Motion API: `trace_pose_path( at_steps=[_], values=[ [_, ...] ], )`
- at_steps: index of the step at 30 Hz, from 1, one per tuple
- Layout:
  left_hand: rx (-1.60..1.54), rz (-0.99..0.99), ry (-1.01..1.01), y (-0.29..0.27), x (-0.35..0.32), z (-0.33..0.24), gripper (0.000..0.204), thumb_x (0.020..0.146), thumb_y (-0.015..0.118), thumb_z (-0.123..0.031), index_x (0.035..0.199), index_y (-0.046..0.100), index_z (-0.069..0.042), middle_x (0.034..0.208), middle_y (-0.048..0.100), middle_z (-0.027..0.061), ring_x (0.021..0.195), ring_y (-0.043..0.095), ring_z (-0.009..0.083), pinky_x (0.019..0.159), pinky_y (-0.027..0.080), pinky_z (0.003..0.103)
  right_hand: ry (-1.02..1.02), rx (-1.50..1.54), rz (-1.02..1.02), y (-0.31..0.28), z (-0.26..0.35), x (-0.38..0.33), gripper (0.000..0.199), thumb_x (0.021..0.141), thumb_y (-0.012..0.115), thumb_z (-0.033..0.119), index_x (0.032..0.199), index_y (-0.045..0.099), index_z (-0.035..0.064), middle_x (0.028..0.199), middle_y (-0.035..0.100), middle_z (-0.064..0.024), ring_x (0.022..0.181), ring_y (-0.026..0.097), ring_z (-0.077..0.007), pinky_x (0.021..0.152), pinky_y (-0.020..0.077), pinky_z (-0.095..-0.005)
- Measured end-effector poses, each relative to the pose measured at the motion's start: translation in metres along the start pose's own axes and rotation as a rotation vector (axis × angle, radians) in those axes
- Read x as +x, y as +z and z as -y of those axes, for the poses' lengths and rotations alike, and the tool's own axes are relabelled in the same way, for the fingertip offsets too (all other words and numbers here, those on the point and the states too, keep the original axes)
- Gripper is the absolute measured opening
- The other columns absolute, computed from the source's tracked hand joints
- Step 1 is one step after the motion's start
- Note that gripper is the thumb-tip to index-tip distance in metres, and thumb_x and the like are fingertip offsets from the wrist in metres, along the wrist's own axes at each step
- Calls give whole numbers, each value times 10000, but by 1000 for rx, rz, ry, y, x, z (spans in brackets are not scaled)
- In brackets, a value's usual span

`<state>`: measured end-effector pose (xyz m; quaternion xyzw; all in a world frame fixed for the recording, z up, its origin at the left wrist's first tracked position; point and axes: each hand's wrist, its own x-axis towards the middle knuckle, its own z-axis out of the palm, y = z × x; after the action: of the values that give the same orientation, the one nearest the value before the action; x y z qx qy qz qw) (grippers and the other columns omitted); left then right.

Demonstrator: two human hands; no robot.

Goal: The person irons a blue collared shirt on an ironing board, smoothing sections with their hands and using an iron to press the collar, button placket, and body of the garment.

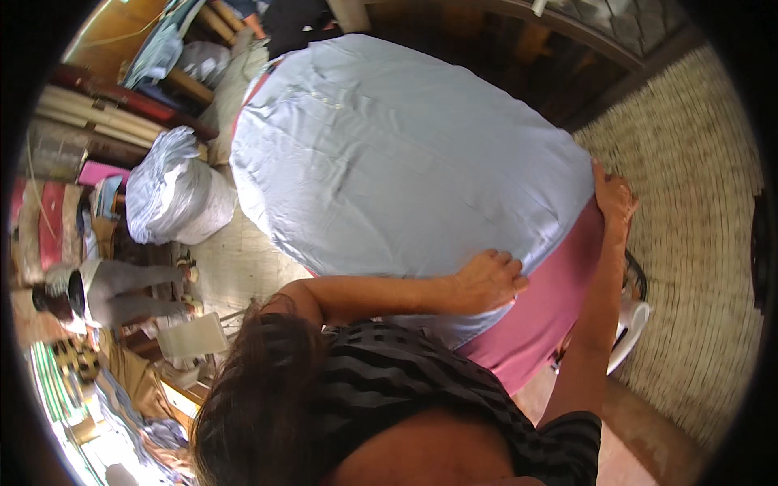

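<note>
A large light blue cloth (389,162) lies spread over a table with a dark pink cover (559,292). Soft creases run across its left half, and a short row of small pale marks shows near its upper left. My left hand (489,283) rests at the cloth's near edge, fingers curled and closed on it. At the right end, my right hand (616,198) pinches the cloth's right edge, thumb along the rim; its fingertips are partly hidden. Dark pink cover shows between my two hands.
On the left floor stands a white sack (182,194) stuffed with pale blue cloth. Beyond it a person in grey (130,292) is near a light-coloured chair (193,336). A woven wall (681,227) rises at right, with a white rounded object (630,336) beside the table.
</note>
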<state>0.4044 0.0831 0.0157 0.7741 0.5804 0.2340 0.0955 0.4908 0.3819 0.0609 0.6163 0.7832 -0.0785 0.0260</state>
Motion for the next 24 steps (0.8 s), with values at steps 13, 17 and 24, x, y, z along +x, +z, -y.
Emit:
trace_pose_path(
  at_steps=[13,17,24],
  values=[
    [24,-154,34,19,7,-16,193,727,618,-171,882,618,-55,841,580,128,784,633,297,634,526,418,-189,1021,-200,55,-66,74,421,977,576,213,1291,573,-67,1234,634,-167,1124,572,-230,994,420,-338],
    [-81,-12,56,8,2,-13,166,725,645,-183,858,622,-86,865,570,116,815,603,288,668,512,416,-186,1081,-350,61,-54,55,473,961,623,207,1319,535,-90,1244,622,-165,1137,567,-224,1010,413,-325],
    [-96,-93,58,-12,1,-10,148,793,616,-52,936,586,-32,874,559,124,828,608,317,695,506,419,-189,1223,-186,46,-57,49,438,909,692,199,1246,592,-64,1115,683,-162,1012,617,-193,886,476,-299]
  ],
)
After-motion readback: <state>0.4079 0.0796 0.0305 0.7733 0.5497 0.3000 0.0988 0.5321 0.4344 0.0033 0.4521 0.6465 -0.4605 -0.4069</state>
